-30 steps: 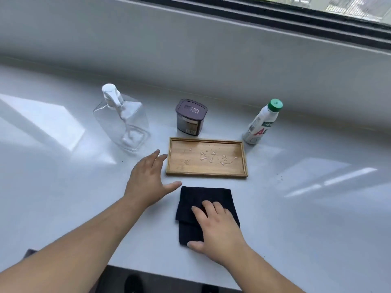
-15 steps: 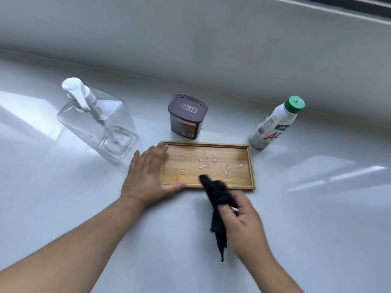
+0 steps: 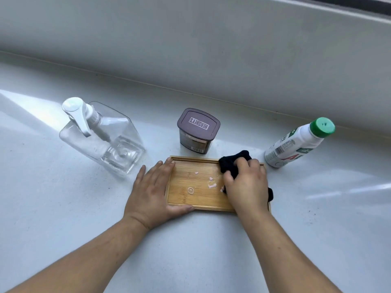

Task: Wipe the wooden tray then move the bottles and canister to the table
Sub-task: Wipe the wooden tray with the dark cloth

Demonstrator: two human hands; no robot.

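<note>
A small wooden tray (image 3: 196, 199) lies on the white table, with pinkish droplets (image 3: 211, 185) on its middle. My left hand (image 3: 151, 193) lies flat over the tray's left end, thumb along the near rim. My right hand (image 3: 245, 185) presses a bunched black cloth (image 3: 229, 162) onto the tray's right half. Behind the tray stand a clear pump bottle (image 3: 110, 138) at the left, a dark-lidded canister (image 3: 197, 131) in the middle and a white bottle with a green cap (image 3: 296, 144) at the right, all on the table.
The white table (image 3: 63, 208) runs up to a pale wall (image 3: 190, 49) just behind the three containers. Sunlit patches lie on the surface at far left and far right.
My right hand lifted the black cloth from the table and brought it onto the tray's right half. My left hand moved onto the tray's left end. The camera moved closer.
</note>
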